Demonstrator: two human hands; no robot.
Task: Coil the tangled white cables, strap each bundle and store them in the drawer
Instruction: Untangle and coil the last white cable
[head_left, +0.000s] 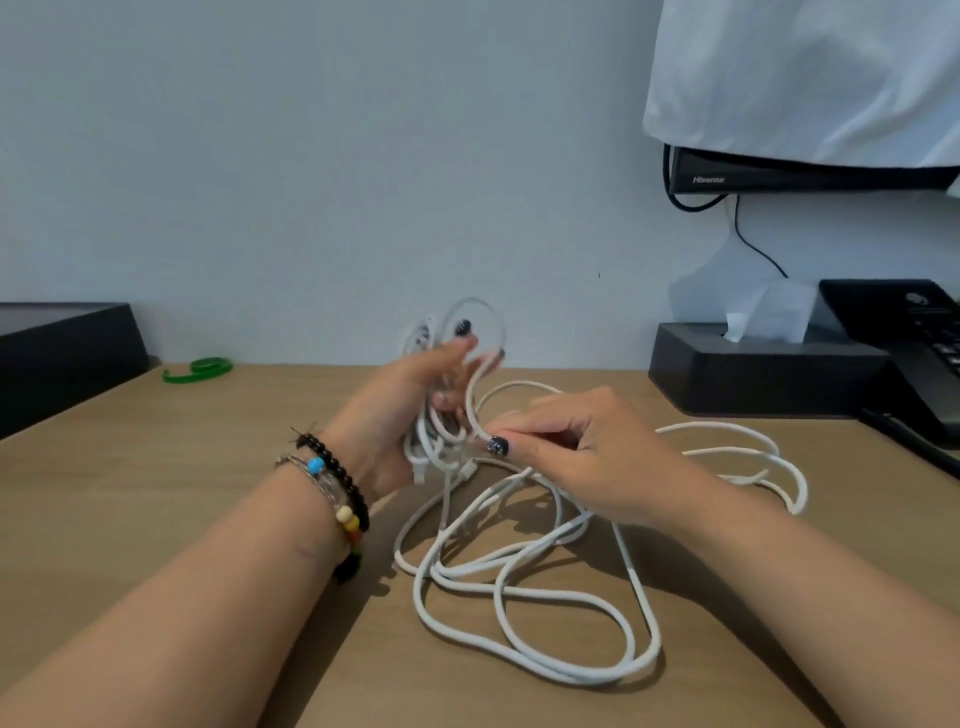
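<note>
The loose white cables (524, 613) lie in overlapping loops on the wooden desk (156, 493), nearest the viewer, below and between both forearms, with further loops trailing right past the right wrist. Feed slack from this pile gradually; judged from the overlaps, a hard pull would tighten crossings into knots, so lift each loop free before winding it. The right hand (587, 457) pinches one strand between thumb and fingertips just above the pile and guides it toward the left. The left hand (410, 410), with beaded bracelets (337, 493) at the wrist, is raised off the desk and grips a partly wound coil (447, 374), its loops standing above the fingers. Keep each new turn the same size as the held loops. A green strap (200, 368) lies at the desk's far left, well apart from both hands, beside a black box (62, 358). No drawer is visible.
</note>
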